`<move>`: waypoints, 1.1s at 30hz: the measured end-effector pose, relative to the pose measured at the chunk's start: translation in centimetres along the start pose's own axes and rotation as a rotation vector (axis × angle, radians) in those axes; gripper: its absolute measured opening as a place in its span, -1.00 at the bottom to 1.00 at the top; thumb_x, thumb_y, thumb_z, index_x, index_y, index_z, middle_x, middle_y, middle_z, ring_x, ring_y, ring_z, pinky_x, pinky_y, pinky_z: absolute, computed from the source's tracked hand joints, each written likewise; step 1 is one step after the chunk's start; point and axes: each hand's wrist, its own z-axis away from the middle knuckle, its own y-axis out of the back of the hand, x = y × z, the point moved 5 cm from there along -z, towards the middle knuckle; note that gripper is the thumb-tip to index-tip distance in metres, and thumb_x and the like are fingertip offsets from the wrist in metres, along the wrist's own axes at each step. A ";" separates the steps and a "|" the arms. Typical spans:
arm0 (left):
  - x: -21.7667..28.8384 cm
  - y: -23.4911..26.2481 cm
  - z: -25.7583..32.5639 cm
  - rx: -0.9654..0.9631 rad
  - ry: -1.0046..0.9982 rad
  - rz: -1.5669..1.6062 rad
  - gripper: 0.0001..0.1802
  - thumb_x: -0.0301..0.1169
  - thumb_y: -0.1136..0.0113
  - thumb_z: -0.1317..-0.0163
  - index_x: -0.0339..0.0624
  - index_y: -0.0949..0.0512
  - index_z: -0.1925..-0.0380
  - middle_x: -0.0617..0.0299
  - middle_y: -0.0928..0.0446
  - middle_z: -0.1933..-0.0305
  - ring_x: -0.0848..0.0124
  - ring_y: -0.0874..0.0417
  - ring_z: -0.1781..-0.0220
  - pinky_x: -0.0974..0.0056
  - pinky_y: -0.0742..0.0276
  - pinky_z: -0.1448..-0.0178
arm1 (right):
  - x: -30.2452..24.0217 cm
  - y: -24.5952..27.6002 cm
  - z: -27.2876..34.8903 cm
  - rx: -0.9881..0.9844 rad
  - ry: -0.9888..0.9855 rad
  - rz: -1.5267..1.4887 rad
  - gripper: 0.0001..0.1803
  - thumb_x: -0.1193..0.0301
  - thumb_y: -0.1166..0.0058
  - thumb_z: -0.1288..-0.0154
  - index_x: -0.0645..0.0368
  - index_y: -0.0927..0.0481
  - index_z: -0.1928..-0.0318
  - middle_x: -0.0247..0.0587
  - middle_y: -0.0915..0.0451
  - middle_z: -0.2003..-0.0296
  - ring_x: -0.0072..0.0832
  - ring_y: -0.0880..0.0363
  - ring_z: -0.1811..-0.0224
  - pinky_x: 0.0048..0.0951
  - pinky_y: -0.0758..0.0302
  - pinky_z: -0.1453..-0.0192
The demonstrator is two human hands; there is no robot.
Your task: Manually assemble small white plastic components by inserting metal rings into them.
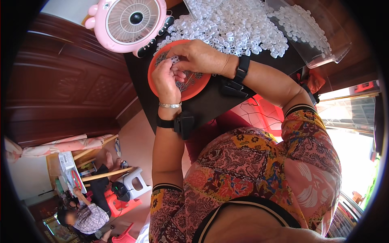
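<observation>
Both my hands meet over an orange bowl (199, 92) that holds many thin grey metal pieces (185, 86), like nails or screws. My left hand (165, 81), with curled fingers, holds up a small white plastic piece (174, 59) with dark holes. My right hand (198, 56) reaches in from the right, its fingers bent and closed beside that piece. Whatever its fingertips pinch is hidden. Just beyond the bowl, a large heap of white two-holed plastic pieces (237, 26) spreads over the dark table (142, 79).
A pink animal-shaped fan (135, 18) stands at the far left of the table. At the right, a clear plastic bin (324, 56) holds more white pieces. Red plastic stools (265, 115) stand below. Another person (91, 214) sits at a small table lower left.
</observation>
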 end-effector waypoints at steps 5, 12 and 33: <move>0.2 0.1 0.1 0.005 -0.016 -0.015 -0.75 -0.38 0.10 -0.23 -0.33 -0.51 0.41 0.19 -0.50 0.61 0.48 -0.43 0.70 0.48 -0.29 0.64 | 0.0 -0.1 0.0 -0.004 0.013 -0.051 -0.71 0.39 -0.23 0.00 0.20 -0.57 0.22 -0.07 -0.59 0.44 -0.16 -0.59 0.35 -0.30 -0.50 0.26; 0.2 -0.1 0.3 -0.023 -0.021 -0.025 -0.74 -0.37 0.08 -0.22 -0.35 -0.51 0.44 0.17 -0.49 0.63 0.48 -0.43 0.70 0.47 -0.29 0.64 | -0.1 0.2 0.0 0.012 0.043 -0.088 -0.85 0.46 -0.15 -0.07 0.19 -0.56 0.30 -0.15 -0.59 0.54 -0.30 -0.63 0.47 -0.43 -0.51 0.35; 1.2 0.6 0.4 -0.041 -0.108 -0.068 -0.72 -0.30 0.08 -0.22 -0.29 -0.49 0.45 0.21 -0.46 0.59 0.49 -0.42 0.64 0.46 -0.27 0.58 | -1.3 13.7 -0.3 0.614 0.046 0.474 -0.72 0.32 -0.32 0.01 0.14 -0.63 0.27 -0.16 -0.62 0.47 -0.45 -0.59 0.52 -0.50 -0.49 0.44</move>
